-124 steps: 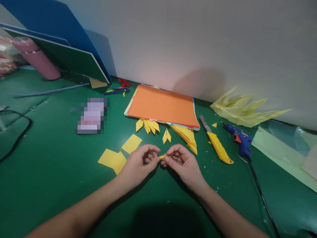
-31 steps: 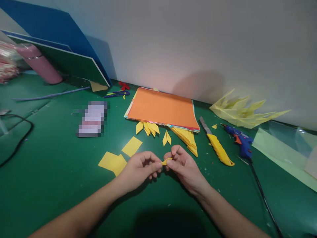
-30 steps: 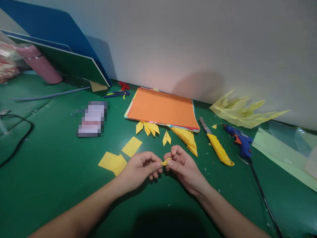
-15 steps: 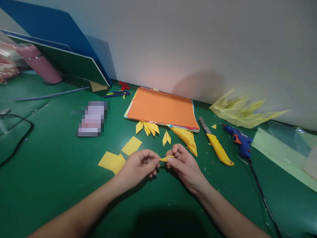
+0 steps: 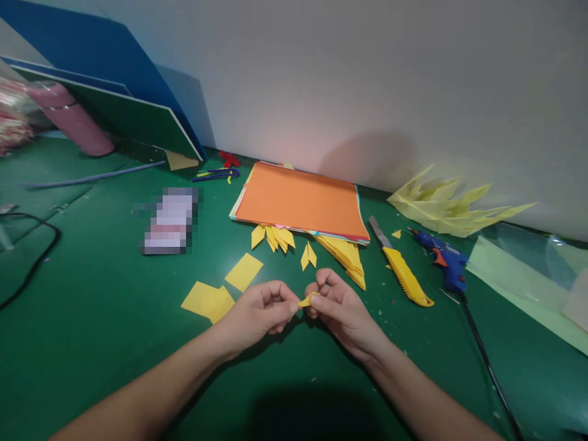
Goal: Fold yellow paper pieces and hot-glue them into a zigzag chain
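A small folded piece of yellow paper (image 5: pixel 307 300) is pinched between both hands above the green table. My left hand (image 5: pixel 264 312) grips its left end with thumb and fingers closed. Its other end sits between the thumb and fingers of my right hand (image 5: pixel 342 312). Flat yellow paper squares (image 5: pixel 245 271) lie just beyond and left of my left hand. Past my fingertips rests a folded yellow paper leaf shape (image 5: pixel 309 256), with a cluster of similar folded pieces (image 5: pixel 274 237) to its left. A stack of yellow paper triangles (image 5: pixel 345 257) is partly under the coloured sheets.
A stack of coloured paper topped with orange (image 5: pixel 303 199) lies near the wall. To the right are a yellow utility knife (image 5: pixel 404 275), blade out, a blue glue gun (image 5: pixel 445 260) with its cord, and a pale yellow folded-paper form (image 5: pixel 454 205). A pink bottle (image 5: pixel 76 119) stands far left.
Both hands have dipped slightly, and the left has shifted a little right. The yellow paper between them is now tilted more. The things on the table stay in place.
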Demonstrator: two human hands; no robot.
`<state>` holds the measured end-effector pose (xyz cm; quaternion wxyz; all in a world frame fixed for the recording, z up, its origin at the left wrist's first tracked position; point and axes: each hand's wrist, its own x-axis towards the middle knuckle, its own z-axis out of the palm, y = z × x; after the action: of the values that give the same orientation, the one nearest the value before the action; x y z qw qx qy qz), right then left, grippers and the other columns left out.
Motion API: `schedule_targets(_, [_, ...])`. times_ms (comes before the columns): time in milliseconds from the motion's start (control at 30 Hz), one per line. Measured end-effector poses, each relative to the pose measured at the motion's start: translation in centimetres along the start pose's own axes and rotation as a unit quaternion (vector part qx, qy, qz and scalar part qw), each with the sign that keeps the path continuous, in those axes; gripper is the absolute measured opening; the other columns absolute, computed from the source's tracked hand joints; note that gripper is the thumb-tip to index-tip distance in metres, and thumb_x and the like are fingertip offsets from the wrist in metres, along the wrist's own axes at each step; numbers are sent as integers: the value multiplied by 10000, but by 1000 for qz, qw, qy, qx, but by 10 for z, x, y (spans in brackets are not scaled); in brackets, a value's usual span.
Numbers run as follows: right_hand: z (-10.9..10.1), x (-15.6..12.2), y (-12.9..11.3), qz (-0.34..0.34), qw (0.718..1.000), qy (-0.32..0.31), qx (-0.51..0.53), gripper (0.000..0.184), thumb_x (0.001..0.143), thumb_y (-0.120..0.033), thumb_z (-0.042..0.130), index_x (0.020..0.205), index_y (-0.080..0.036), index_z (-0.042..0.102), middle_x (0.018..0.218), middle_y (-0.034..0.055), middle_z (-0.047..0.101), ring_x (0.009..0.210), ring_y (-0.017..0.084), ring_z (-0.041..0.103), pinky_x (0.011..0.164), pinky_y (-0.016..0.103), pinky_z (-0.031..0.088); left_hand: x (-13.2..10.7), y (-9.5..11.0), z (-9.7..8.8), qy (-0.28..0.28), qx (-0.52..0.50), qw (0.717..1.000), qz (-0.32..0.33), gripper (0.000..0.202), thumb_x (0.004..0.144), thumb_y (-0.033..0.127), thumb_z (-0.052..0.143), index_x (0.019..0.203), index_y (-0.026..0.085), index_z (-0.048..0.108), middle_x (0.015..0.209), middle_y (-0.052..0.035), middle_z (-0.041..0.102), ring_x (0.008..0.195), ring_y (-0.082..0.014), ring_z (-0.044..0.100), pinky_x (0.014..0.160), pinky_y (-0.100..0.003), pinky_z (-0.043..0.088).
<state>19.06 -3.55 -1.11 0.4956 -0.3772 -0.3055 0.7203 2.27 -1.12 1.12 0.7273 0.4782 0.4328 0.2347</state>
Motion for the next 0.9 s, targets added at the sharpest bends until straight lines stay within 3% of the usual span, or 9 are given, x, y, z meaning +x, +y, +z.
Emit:
schedule_targets(233, [-1,0,1,-16,1000,7,-12,401,652,-278,806,786,-229,431,640,-80,574,534,73,510,544,200,404,1,0,-2,31,35,999,-3,239,618,375,633,671,177,510,450,100,399,413,-49,323,422,-185,224])
schedule_targets(400, [0,-1,1,1,1000,-19,8,379,635,-291,818,788,-223,479,645,-69,582,522,69,512,533,197,414,-1,-1,0,-2,22,1000,5,206,630,342,598,641,185,466,460,107,339,417,-43,251,423,-180,204])
schedule_targets(467, [-3,-1,2,-15,1000,-1,-27,333,632,-319,815,813,-219,554,662,-53,590,533,78,522,544,214,440,0,-1,-1,10,36,999,20,214,635,353,601,645,184,471,490,90,372,439,-51,289,433,-181,229])
schedule_targets(567, [-7,1,4,-70,985,46,-153,260,666,-341,780,868,-220,671,706,-11,635,593,119,570,589,267,487,2,-3,-3,77,109,988,72,195,671,357,583,659,176,510,560,49,464,498,-78,380,467,-192,302])
schedule_targets(633, [-8,2,4,-142,951,71,-265,142,708,-307,741,826,-235,711,738,18,669,655,159,600,631,312,506,2,-6,-5,121,177,970,115,153,708,325,558,684,174,544,588,33,499,522,-93,417,488,-201,336])
schedule_targets(700, [-9,2,2,-237,896,95,-364,33,750,-247,695,765,-257,723,757,33,682,704,188,614,670,344,511,2,-8,-7,146,238,948,155,107,737,282,544,739,179,574,605,28,517,525,-101,438,491,-205,353])
schedule_targets(800, [-12,4,-5,-360,798,144,-461,147,797,-180,633,795,-290,730,774,34,666,734,200,616,689,355,507,1,-7,-10,168,309,913,205,94,780,251,525,814,193,591,670,9,560,574,-122,498,521,-221,395])
schedule_targets(900, [-18,6,-12,-416,716,170,-534,221,830,-147,586,898,-303,726,796,36,655,743,199,616,680,348,500,0,-5,-14,188,379,866,265,107,816,224,489,829,202,592,762,-27,613,729,-172,565,660,-289,457])
